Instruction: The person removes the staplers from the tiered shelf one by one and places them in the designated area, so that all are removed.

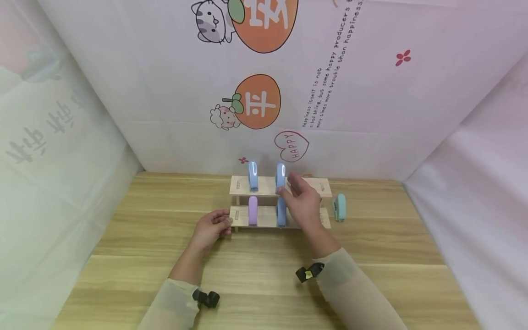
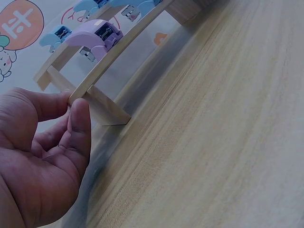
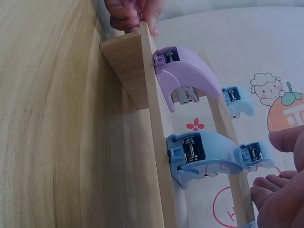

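A two-tier wooden rack (image 1: 264,210) stands on the table, its left end pinched between the thumb and fingers of my left hand (image 1: 211,228). The lower tier carries a purple stapler (image 3: 190,71) and a blue stapler (image 3: 204,154). Up on the top tier are a left light-blue stapler (image 1: 253,176) and a right light-blue stapler (image 1: 280,178). My right hand (image 1: 304,204) is beside that right one, thumb extended close to its front end and fingers loosely bent. The right hand covers part of the rack's right side.
A mint-green stapler (image 1: 340,207) stands on the wooden table (image 1: 264,275) just right of the rack. Behind the rack rises a printed cloth backdrop (image 1: 359,151), with pale cloth sides left and right.
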A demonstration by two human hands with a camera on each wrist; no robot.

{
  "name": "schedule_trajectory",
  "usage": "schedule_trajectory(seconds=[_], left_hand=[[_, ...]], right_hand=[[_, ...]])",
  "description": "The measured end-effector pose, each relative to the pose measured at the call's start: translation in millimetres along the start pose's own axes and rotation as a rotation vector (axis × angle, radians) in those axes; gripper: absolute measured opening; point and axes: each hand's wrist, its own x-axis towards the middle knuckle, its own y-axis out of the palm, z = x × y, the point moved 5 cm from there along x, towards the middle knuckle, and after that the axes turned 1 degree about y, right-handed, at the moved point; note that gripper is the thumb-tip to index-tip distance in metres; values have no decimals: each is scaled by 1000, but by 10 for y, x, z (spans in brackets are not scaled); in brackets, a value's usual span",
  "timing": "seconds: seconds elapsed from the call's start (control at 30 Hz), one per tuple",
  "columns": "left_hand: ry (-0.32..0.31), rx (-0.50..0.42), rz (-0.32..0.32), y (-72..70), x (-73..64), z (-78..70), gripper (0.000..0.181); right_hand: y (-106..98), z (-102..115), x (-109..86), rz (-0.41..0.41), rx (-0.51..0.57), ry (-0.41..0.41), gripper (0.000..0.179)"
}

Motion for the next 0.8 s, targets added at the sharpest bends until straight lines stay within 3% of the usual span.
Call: schedule_trajectory(seconds=[0.4, 0.8], left_hand=[[-7, 16, 1, -8, 13, 3, 39], [-5, 14, 2, -13, 5, 6, 37]], right_hand=[[46, 7, 47, -2, -4, 17, 62], [102, 36, 86, -16, -6, -31, 56]])
